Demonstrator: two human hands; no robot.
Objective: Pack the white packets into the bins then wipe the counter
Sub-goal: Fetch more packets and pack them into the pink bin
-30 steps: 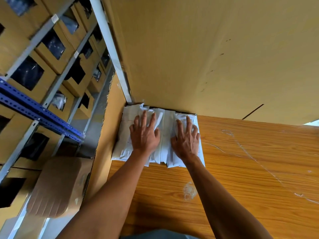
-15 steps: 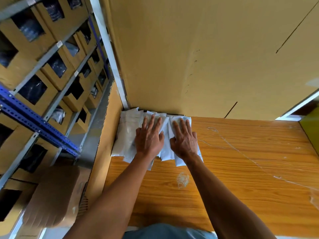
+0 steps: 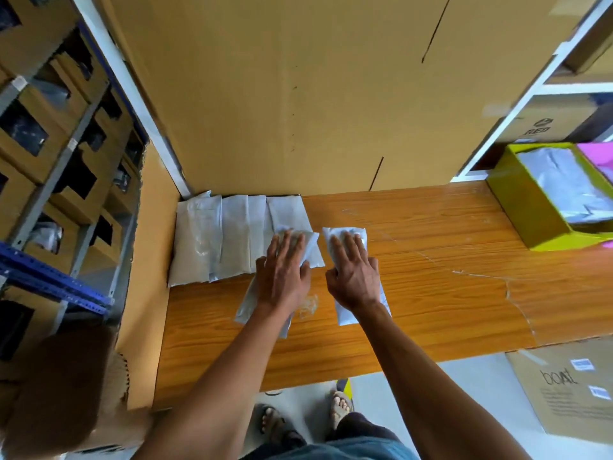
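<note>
- Shelving (image 3: pixel 49 180) on the far left, stacked with cardboard boxes, none of it in play.
- Packets (image 3: pixel 212 240) sit in a row at the table's (image 3: pixel 431 293) back left corner, side by side, long axes running away from the person toward the cardboard wall.
- Left hand (image 3: pixel 282 277) lies flat on one packet (image 3: pixel 247 303), fingers straight, an open grip pressing, nothing curled round it; that packet is tilted slightly and overlaps the row's near right end.
- Right hand (image 3: pixel 355 277) does likewise on a second packet (image 3: pixel 345 237), lying apart from the row, long axis also pointing away.
- Green bin (image 3: pixel 530 210) waits at the far right with wrapped stuff already inside.
- Step, by my read: separating packets for packing; next calls for closing the fingers, lifting, and carrying rightward to the bin. No wiping yet.
</note>
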